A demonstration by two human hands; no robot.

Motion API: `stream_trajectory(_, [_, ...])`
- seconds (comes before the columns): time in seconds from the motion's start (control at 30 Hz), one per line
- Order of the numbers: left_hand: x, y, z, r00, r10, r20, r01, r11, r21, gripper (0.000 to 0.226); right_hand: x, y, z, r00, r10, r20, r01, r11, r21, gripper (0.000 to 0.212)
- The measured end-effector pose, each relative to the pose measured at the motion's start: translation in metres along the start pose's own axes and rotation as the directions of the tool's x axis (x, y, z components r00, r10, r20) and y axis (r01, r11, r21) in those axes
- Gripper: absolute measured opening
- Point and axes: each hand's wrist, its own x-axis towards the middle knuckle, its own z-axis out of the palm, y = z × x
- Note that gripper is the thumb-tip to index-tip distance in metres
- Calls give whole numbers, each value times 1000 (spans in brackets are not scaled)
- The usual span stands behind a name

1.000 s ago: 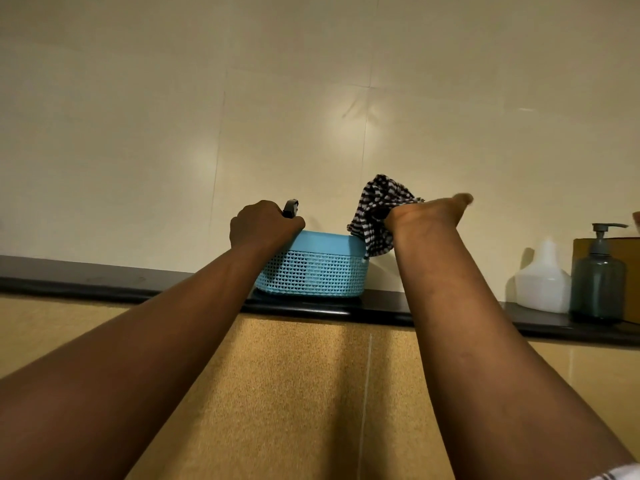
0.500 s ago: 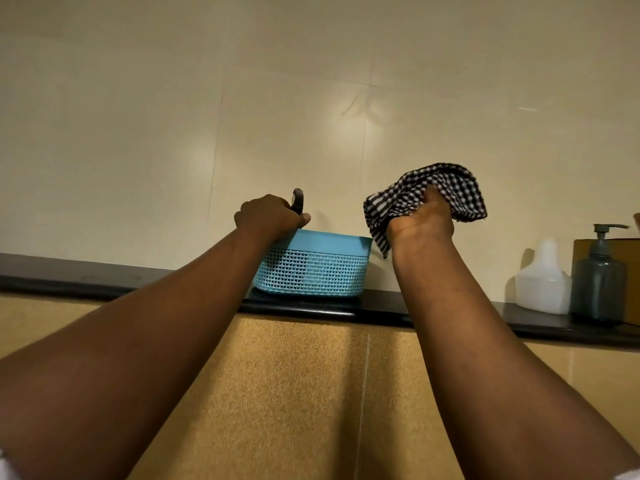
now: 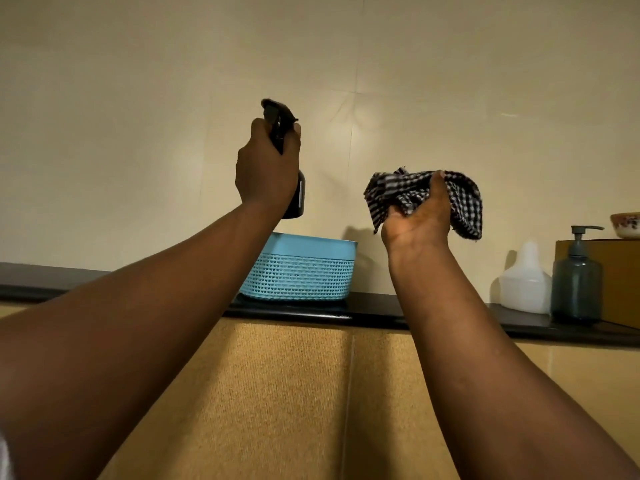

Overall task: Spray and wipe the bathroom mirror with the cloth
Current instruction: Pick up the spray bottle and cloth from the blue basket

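Above the dark shelf (image 3: 374, 311), our left hand (image 3: 266, 168) grips the black spray bottle (image 3: 294, 199) over the blue basket (image 3: 299, 275); our right hand (image 3: 420, 216) clutches the checked cloth (image 3: 464, 202). We are fetching supplies; no mirror seems visible, so next we must find it and spray.

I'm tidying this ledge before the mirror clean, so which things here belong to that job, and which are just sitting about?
In use:
left hand grips the dark spray bottle
right hand holds the checked cloth

Just sitting on the black ledge:
blue basket
white bottle
grey pump dispenser
brown box
bowl
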Motion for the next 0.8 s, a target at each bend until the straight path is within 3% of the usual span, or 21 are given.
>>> stream_trajectory(0.13, [1, 8, -5, 1000, 18, 9, -18, 998, 55, 49, -4, -5, 0, 999, -50, -16, 50, 998, -23, 14])
stream_trajectory(0.2, [0, 9, -8, 1000, 9, -16, -8, 996, 84, 51, -4, -5, -1, 999, -29, -19, 28, 999, -36, 10])
stream_trajectory(0.4, [-2, 20, -24, 999, 6, -44, 1, 986, 166, 41, -16, -9, 2, 995, -1, -100, -8, 996, -89, 22])
stream_trajectory(0.5, [-5, 29, -36, 999, -13, -47, 22, 979, 203, 42, -28, -9, 6, 998, -49, -37, 42, 985, -167, 30])
stream_trajectory(0.6, [-11, 38, -48, 996, -36, -86, 55, 971, 235, 42, -41, -8, 12, 996, -84, 20, 86, 980, -180, 23])
stream_trajectory(0.7, [-19, 45, -63, 991, -19, -135, 59, 951, 303, 55, -52, -3, 14, 994, -57, 89, 70, 986, -154, 21])
stream_trajectory(0.8, [-24, 46, -79, 992, -6, -122, 50, 930, 364, 47, -65, 4, 14, 993, -34, 116, 51, 988, -148, 18])
